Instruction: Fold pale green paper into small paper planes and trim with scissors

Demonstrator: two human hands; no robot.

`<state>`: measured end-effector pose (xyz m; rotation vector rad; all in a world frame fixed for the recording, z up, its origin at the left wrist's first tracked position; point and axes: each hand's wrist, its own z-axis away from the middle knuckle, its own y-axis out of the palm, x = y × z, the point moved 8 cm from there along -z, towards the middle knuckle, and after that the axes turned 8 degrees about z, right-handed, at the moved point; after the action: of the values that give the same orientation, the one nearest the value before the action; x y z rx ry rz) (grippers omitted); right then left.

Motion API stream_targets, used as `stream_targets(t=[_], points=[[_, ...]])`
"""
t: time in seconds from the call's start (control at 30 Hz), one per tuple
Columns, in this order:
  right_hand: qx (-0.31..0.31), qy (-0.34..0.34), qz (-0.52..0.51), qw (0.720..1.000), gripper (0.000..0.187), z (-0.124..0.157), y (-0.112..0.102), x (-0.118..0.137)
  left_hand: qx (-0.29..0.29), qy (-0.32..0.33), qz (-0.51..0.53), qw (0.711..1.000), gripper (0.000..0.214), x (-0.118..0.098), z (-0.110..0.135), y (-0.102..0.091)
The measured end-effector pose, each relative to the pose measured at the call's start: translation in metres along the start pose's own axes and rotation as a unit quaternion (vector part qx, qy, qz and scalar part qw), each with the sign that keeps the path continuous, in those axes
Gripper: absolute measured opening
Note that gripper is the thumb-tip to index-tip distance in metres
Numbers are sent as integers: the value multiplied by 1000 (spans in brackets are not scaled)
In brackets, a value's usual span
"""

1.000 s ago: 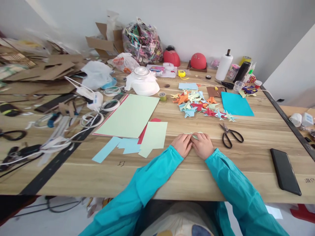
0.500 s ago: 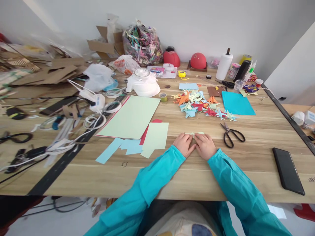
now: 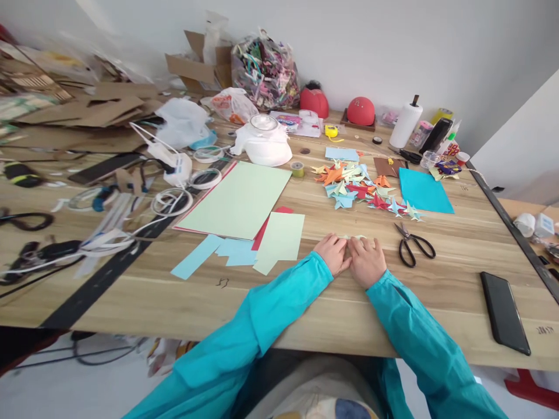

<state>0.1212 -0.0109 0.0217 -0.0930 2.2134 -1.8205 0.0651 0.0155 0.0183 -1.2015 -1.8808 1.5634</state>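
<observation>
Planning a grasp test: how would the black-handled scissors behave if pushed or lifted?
The black-handled scissors look stiff, and their metallic blades suggest fair weight for their size. Lying flat on the wooden table, they'd probably slide or spin rather than roll. Since their handles stand apart, lifting one alone may let the other swing on the pivot.

The only camera sits on the head of the person at the desk (image 3: 152, 302), facing forward and steeply down. It is near enough to catch the wearer's own shirt (image 3: 323, 398) and teal sleeves (image 3: 227, 343) at the near edge, with both hands (image 3: 332, 254) right of the middle. The view spreads wide, from flattened cardboard (image 3: 100, 110) at left to a phone (image 3: 505, 311) at right, reaching the far wall (image 3: 358, 52).
</observation>
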Motion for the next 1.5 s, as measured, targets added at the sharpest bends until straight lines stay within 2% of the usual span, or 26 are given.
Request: stream_targets(t=[0.27,0.43,0.6,0.7,0.83,1.07,1.17,1.27,1.33,1.4,1.47,1.5], points=[[-8,20,10,1000,40,17,2,-21,10,-6,-26,1000,50,-2,-6,-1],[-19,43,5,999,39,27,0,-32,3,-6,-19,1000,41,2,-7,0],[-69,75,-29,994,29,21,-6,-40,-14,-18,-5,1000,32,12,-9,-1],[-111,131,-53,984,28,11,-6,-49,-47,-46,36,997,29,24,-9,-3],[-125,212,-59,967,35,5,7,-60,-123,-88,108,983,19,41,-6,-4],[-132,227,-145,954,38,6,20,-65,-148,-107,218,959,10,54,-4,7],[-143,234,-266,924,46,5,21,-69,-198,-127,292,927,10,58,0,-2],[-148,238,-445,851,56,2,23,-68,-248,-156,381,877,15,60,3,-13],[-138,225,-559,786,56,-1,24,-63,-247,-191,457,833,28,59,4,-13],[-119,215,-631,736,44,-3,23,-56,-224,-227,538,781,47,56,4,-5],[-87,226,-650,720,27,-3,24,-52,-191,-247,590,744,57,50,3,3],[-77,233,-653,716,22,-2,24,-51,-174,-253,603,736,55,47,3,6]])
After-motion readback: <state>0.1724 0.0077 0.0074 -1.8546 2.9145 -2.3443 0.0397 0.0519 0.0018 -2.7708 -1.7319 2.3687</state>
